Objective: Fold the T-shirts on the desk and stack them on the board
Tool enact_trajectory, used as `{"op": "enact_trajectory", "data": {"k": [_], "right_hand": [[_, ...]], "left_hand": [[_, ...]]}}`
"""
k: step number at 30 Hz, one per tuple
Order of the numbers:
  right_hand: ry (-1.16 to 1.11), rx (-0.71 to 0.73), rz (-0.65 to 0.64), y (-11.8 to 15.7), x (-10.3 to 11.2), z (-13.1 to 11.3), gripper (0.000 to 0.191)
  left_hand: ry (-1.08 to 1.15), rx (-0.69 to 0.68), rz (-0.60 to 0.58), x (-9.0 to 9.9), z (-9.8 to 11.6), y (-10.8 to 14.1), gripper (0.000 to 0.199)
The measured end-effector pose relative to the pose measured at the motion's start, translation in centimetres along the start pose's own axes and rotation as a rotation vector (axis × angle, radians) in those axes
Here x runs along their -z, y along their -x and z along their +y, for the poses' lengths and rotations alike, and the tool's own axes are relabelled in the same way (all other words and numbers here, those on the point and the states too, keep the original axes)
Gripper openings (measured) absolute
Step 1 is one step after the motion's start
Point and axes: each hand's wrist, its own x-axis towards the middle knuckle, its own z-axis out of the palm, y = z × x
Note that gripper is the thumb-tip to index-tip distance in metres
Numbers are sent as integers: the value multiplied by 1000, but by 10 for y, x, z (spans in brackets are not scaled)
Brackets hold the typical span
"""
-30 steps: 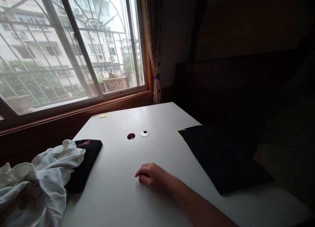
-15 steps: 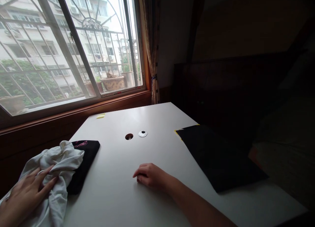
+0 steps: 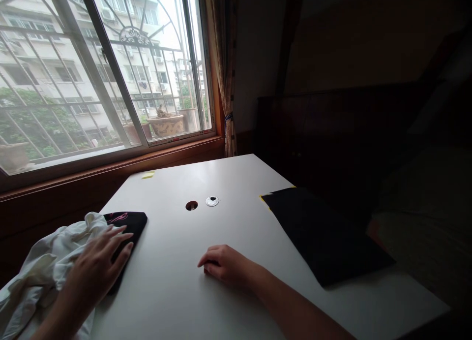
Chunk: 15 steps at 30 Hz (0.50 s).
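Note:
My left hand (image 3: 101,256) has its fingers spread over the right side of a crumpled white cloth (image 3: 55,254) and the black item with pink marks (image 3: 137,224) that lies partly under the cloth. Whether the palm touches either one is hard to tell. My right hand (image 3: 223,263) rests on the white table (image 3: 173,281) near its middle, fingers curled in. What those curled fingers hold, if anything, is hidden.
A round hole (image 3: 191,206) and a white ring-shaped cap (image 3: 212,201) are beyond my right hand. On the right lies a black sheet (image 3: 324,231) with yellow tape at its corners. Yellow tape (image 3: 148,174) marks the far left. A window (image 3: 110,74) stands behind.
My left hand has moved right and forward, from the middle of the white cloth to its edge and over the black item. The cloth has shifted left. My right hand has stayed in place.

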Motion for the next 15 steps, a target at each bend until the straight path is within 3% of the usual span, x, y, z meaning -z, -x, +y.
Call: {"op": "enact_trajectory", "data": {"k": [4, 7, 11, 15], "right_hand": [[-4, 10, 5, 0, 1, -1, 28], [12, 36, 5, -1, -1, 1, 28], [61, 38, 8, -2, -3, 4, 26], [93, 35, 14, -2, -4, 4, 25]], "left_hand": [[155, -72, -143, -43, 51, -10, 32], [229, -75, -192, -75, 74, -5, 33], [297, -106, -279, -104, 77, 9, 36], [337, -125, -357, -108, 66, 17, 39]]}}
